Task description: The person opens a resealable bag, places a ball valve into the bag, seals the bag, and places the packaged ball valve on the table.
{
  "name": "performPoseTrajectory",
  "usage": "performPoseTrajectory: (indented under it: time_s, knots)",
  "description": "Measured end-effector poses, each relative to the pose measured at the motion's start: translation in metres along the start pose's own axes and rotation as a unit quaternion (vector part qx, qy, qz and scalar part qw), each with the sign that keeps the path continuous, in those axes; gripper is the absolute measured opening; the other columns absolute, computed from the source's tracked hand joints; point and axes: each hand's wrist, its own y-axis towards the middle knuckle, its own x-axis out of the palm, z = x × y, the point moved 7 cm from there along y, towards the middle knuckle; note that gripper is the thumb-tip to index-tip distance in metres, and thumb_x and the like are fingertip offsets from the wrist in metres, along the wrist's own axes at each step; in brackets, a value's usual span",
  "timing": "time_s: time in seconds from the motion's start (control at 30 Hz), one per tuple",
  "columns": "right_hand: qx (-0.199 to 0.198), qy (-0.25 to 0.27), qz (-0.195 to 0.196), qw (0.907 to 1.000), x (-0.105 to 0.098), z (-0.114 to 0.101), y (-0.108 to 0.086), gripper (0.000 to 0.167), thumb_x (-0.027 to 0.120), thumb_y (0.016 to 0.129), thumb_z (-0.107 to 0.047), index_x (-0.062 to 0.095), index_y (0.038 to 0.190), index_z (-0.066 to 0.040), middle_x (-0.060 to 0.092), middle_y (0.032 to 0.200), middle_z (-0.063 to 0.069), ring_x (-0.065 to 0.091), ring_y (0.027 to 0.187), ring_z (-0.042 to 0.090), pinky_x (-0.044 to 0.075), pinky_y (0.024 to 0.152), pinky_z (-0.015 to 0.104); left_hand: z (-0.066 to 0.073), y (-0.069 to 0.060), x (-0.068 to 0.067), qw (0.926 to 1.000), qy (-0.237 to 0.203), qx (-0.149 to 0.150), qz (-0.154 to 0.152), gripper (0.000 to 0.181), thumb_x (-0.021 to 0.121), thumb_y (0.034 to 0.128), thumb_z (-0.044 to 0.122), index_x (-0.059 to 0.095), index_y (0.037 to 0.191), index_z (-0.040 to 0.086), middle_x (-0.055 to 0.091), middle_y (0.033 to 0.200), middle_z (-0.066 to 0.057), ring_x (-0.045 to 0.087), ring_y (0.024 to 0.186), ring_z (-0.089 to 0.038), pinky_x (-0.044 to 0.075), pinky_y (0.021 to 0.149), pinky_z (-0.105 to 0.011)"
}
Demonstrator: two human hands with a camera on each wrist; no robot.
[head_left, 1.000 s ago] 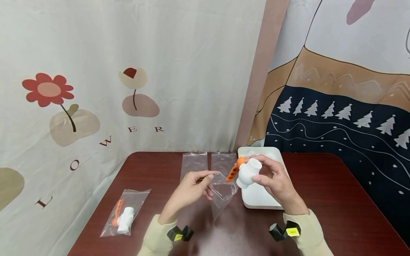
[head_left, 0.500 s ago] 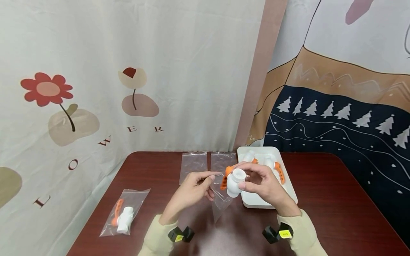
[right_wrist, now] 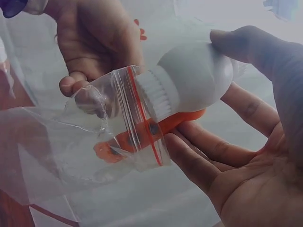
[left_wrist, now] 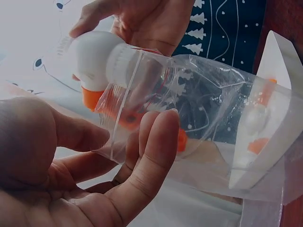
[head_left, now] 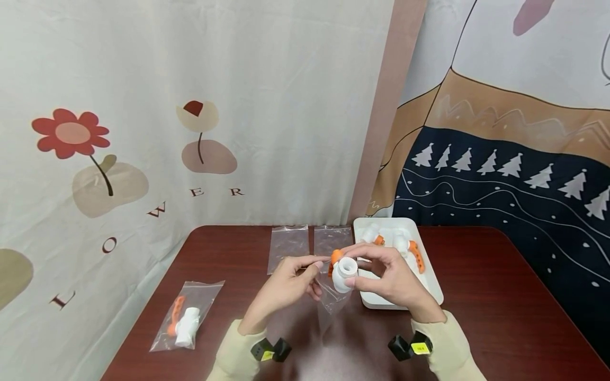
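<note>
My right hand (head_left: 388, 275) holds a white plastic ball valve (head_left: 344, 272) by its round body, thumb on one side and fingers on the other. Its orange handle (right_wrist: 128, 142) points into a clear zip-lock bag (left_wrist: 208, 90), as the right wrist view shows. The ribbed end of the valve is at the bag's mouth, partly inside it; the rest of the body is outside. With thumb and fingers, my left hand (head_left: 288, 283) pinches the bag near its zip edge. The bag hangs in the air above the table.
On the left of the dark red table (head_left: 476, 317) lies a bagged white valve (head_left: 187, 326) with an orange handle. Two flat clear bags, one of them here (head_left: 289, 246), lie at the back. Behind my right hand stands a white tray (head_left: 431, 283) with more valves.
My right hand has moved left and slightly down, bringing the valve from above the tray to the bag's mouth, its handle now inside. My left hand has stayed nearly still.
</note>
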Motion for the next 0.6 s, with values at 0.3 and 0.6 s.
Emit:
performPoseTrajectory:
  time_s: [0.3,0.6]
  knots:
    - [-0.008,-0.034,-0.012,0.9993,0.0054,-0.0025,-0.0017,0.037,0.081,0.082,0.005,0.074,0.117,-0.002,0.069,0.128,0.018,0.065,0.120,0.013,0.057,0.101,0.031,-0.0004,0.0006,0.0011,0.9998,-0.014,0.000,0.012,0.031,0.053,0.1065,0.010,0.066,0.132,-0.001,0.070,0.077,-0.020,0.072,0.062,-0.024,0.064,0.063,-0.037]
    - [-0.015,-0.087,-0.022,0.9959,0.0051,-0.0019,-0.0008,0.030,0.079,0.087,-0.001,0.076,0.116,-0.008,0.062,0.129,0.012,0.063,0.115,0.014,0.061,0.093,0.032,-0.0012,0.0002,0.0004,0.9995,-0.018,-0.005,0.023,0.031,0.053,0.1066,0.012,0.067,0.132,0.000,0.069,0.078,-0.018,0.072,0.062,-0.024,0.064,0.066,-0.045]
